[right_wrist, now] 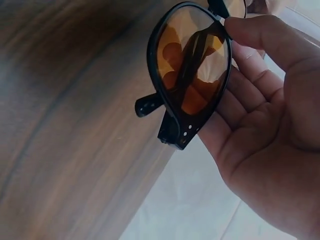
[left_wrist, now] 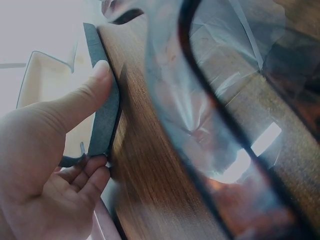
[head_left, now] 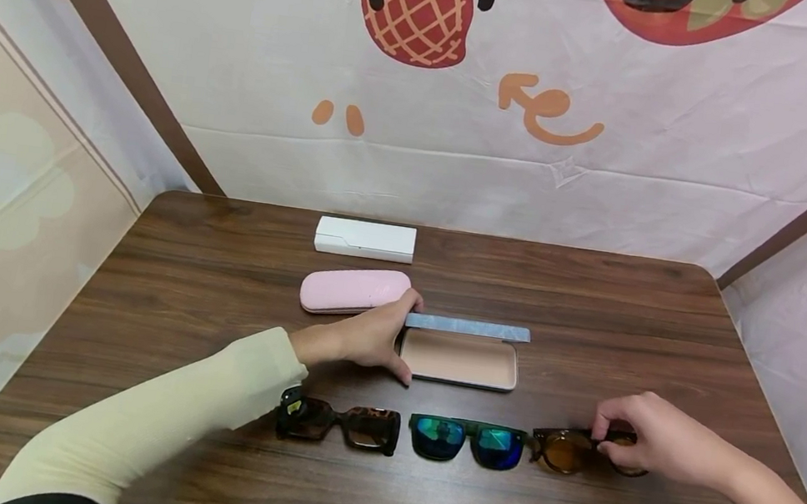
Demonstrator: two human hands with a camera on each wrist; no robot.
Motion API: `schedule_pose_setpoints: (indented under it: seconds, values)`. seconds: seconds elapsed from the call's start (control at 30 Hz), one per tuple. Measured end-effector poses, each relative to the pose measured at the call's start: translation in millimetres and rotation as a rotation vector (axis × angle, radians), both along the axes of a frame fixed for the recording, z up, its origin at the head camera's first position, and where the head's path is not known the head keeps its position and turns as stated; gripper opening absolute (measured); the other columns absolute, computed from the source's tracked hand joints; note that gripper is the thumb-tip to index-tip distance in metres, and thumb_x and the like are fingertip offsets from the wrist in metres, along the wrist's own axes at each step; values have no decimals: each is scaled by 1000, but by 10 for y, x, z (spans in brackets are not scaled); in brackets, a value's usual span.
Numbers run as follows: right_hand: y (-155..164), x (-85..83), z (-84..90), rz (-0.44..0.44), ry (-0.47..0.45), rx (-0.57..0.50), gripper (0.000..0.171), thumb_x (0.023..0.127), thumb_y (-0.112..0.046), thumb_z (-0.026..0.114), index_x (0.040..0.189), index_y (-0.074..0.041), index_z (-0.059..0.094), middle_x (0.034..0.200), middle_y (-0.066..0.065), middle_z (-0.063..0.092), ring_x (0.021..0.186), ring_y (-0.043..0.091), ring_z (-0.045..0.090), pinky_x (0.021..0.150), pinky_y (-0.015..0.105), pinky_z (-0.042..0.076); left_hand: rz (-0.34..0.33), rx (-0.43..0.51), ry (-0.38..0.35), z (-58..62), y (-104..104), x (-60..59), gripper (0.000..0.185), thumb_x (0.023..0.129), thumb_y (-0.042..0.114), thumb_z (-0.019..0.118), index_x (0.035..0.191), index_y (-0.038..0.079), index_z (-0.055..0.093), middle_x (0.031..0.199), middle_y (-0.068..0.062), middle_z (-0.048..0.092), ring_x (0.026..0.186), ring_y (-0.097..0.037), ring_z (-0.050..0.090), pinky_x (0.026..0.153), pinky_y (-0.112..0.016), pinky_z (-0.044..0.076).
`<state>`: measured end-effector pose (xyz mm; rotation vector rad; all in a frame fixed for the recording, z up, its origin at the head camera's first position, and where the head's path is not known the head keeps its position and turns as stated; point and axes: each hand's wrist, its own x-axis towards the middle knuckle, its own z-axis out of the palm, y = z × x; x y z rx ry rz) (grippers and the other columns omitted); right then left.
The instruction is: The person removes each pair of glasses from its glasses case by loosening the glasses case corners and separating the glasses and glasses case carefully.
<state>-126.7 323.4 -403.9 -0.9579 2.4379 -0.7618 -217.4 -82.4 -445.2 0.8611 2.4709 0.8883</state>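
Amber glasses (head_left: 579, 450) sit pinched in my right hand (head_left: 659, 447), fingers (right_wrist: 255, 35) curled over the frame's top edge and thumb beneath, at the right end of a row along the near side of the table (head_left: 204, 278). My left hand (head_left: 362, 339) grips the left end of the open case (head_left: 462, 360), thumb on its raised lid and fingers curled round the tray's near corner. Just left of the amber pair lie the blue glasses (head_left: 467, 442), then the tortoiseshell glasses (head_left: 340, 423) below my left wrist. Beyond my left fingers rests a pink case (head_left: 349, 289), and farther off a white case (head_left: 364, 239).
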Motion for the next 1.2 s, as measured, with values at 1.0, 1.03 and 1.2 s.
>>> schedule_pose_setpoints:
  seconds: [1.0,1.03,1.2]
  values:
    - [88,143,-241,-84,77,40,28,86,0,75,86,-24,62,93,-13,65,69,-4,50,57,22,44,-6,19,-3,14,-7,19,92,66,21,98,129,1,34,122,-18,53,114,-26,53,101,-43,43]
    - [89,142,-242,-85,80,42,28,85,0,76,86,-24,62,94,-12,66,70,-4,50,57,22,44,-6,21,-3,19,-6,20,92,66,20,98,129,1,34,122,-18,53,114,-26,53,101,-42,43]
    - [97,139,-256,-75,93,48,24,87,-4,78,86,-23,63,96,-9,67,74,-4,53,58,24,45,-3,12,0,19,-3,14,94,66,20,99,130,0,34,121,-17,53,113,-25,53,101,-41,44]
